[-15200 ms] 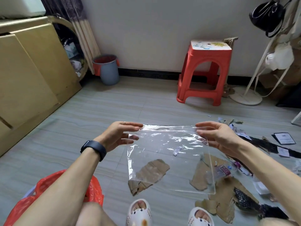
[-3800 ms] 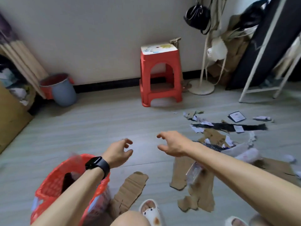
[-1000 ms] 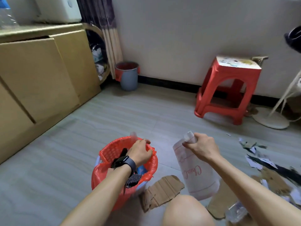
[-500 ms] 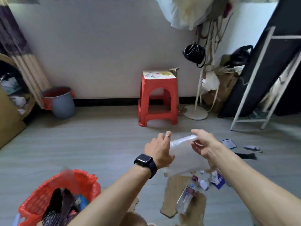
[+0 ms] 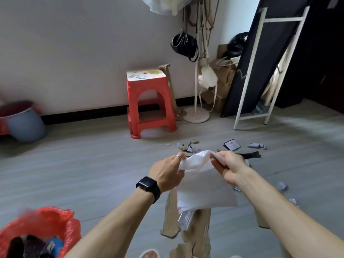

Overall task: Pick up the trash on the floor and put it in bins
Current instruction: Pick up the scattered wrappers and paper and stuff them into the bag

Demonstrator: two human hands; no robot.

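Observation:
A white plastic pouch [image 5: 202,185] hangs in the air in front of me, held by its top edge. My left hand [image 5: 166,174], with a ring and a black watch, pinches the top left corner. My right hand [image 5: 228,169] grips the top right corner. A red-lined bin [image 5: 37,231] with dark trash inside stands at the lower left. Brown cardboard strips [image 5: 193,237] lie on the floor under the pouch. Paper scraps [image 5: 188,146] and a black strip [image 5: 249,155] are scattered beyond my hands.
A red stool [image 5: 149,101] stands by the back wall. A blue bin [image 5: 24,121] sits at the far left. A coat stand [image 5: 197,114] with bags and a leaning black panel in a white frame [image 5: 260,67] fill the right corner.
Both hands and the white pouch have come lower and closer to me, and the pouch now hangs spread out between them. My view has tilted slightly.

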